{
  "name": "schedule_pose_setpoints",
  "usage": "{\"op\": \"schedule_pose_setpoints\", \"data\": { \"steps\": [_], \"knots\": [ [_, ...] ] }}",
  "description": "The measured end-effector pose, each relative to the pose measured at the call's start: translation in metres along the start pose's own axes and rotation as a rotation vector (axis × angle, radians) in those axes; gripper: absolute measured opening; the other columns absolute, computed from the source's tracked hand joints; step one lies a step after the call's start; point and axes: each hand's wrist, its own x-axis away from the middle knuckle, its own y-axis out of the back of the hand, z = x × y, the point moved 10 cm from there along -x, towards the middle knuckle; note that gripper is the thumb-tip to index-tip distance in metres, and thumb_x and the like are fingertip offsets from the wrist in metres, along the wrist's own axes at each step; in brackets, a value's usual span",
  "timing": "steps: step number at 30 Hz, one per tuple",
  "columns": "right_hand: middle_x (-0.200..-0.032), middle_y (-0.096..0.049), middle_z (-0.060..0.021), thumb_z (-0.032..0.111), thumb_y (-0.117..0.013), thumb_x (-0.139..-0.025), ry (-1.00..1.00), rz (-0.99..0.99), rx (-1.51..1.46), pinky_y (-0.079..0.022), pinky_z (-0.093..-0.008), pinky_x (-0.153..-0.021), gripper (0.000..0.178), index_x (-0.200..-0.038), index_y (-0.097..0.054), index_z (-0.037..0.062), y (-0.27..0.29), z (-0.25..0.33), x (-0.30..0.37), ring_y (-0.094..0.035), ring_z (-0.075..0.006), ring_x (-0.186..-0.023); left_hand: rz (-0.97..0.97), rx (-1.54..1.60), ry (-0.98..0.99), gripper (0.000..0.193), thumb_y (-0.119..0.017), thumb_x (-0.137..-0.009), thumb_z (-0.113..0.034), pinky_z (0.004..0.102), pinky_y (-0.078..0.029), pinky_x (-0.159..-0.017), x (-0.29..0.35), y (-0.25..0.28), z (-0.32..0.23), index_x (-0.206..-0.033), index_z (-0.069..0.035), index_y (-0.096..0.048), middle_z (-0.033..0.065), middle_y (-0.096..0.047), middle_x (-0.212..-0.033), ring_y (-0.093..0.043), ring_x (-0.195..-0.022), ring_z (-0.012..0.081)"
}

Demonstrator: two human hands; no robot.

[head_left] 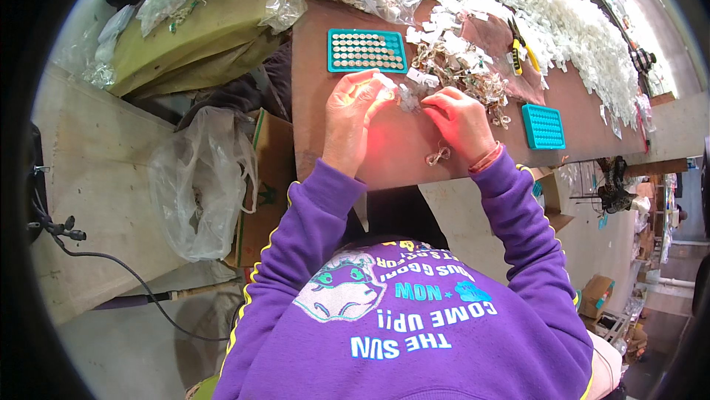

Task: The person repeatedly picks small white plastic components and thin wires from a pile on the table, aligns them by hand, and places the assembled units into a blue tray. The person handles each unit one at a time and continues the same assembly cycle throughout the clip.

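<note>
Beneath and beyond both hands spreads a brown table [312,49], and far past the right hand [462,123] a broad heap of white tag-like pieces [584,60] covers it. Closer, just beyond the right hand's fingers, lies a pile of thin tangled loops [477,78] with white tags. The left hand [346,120] has its thumb and fingertips pinched together on a small white piece; the right hand's thumb and fingers are bent near a translucent bit [407,98] between the hands, and whether they grip it I cannot tell. Just beyond the left hand sits a teal tray [397,46] of round pieces; right of the right hand, a smaller teal holder [543,128]. Yellow-handled pliers [516,58] lie beyond that hand, and a single loose loop [436,156] near its wrist. Smallest is the pinched white piece [386,82].
</note>
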Motion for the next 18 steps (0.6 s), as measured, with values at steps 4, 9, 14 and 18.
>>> {"op": "schedule_pose_setpoints", "data": {
  "steps": [4, 9, 14, 18],
  "knots": [
    [-0.086, -0.061, -0.0083, 0.015, -0.064, -0.083, 0.041, 0.014, 0.078, -0.052, -0.037, -0.07, 0.01, -0.09, -0.065, 0.0079, -0.009, 0.009, 0.002, -0.063, -0.0285, -0.08, -0.01, -0.109, -0.032, 0.017, -0.06, -0.092, -0.006, 0.0358, -0.051, -0.092, 0.001, 0.001, -0.005, -0.107, 0.0, -0.06, 0.0107, -0.065, -0.102, -0.065, -0.095, 0.0215],
    [-0.09, -0.062, -0.0093, 0.013, -0.064, -0.083, 0.069, 0.007, 0.094, -0.053, -0.0369, -0.07, 0.013, -0.095, -0.065, 0.0069, -0.011, 0.01, -0.008, -0.063, -0.0293, -0.082, -0.029, 0.028, -0.018, 0.02, -0.06, -0.091, -0.004, 0.0373, -0.051, -0.093, -0.001, 0.004, -0.001, -0.111, 0.001, -0.059, 0.0129, -0.063, -0.106, -0.063, -0.099, 0.0226],
    [-0.096, -0.065, -0.0106, 0.012, -0.062, -0.084, 0.104, 0.041, 0.137, -0.053, -0.0375, -0.074, 0.018, -0.1, -0.066, 0.0059, -0.027, 0.005, -0.029, -0.065, -0.0312, -0.084, -0.05, 0.132, 0.005, 0.024, -0.06, -0.091, -0.005, 0.0392, -0.05, -0.095, -0.003, 0.012, 0.003, -0.114, 0.001, -0.056, 0.0141, -0.062, -0.11, -0.061, -0.105, 0.0269],
    [-0.094, -0.065, -0.01, 0.013, -0.06, -0.084, 0.135, 0.138, 0.204, -0.053, -0.0379, -0.076, 0.017, -0.098, -0.066, 0.006, -0.042, 0.003, -0.037, -0.064, -0.031, -0.085, -0.038, 0.257, 0.063, 0.024, -0.06, -0.091, -0.006, 0.0404, -0.05, -0.096, -0.004, 0.012, 0.01, -0.114, 0.001, -0.057, 0.0143, -0.061, -0.111, -0.061, -0.106, 0.029]
  ]
}}
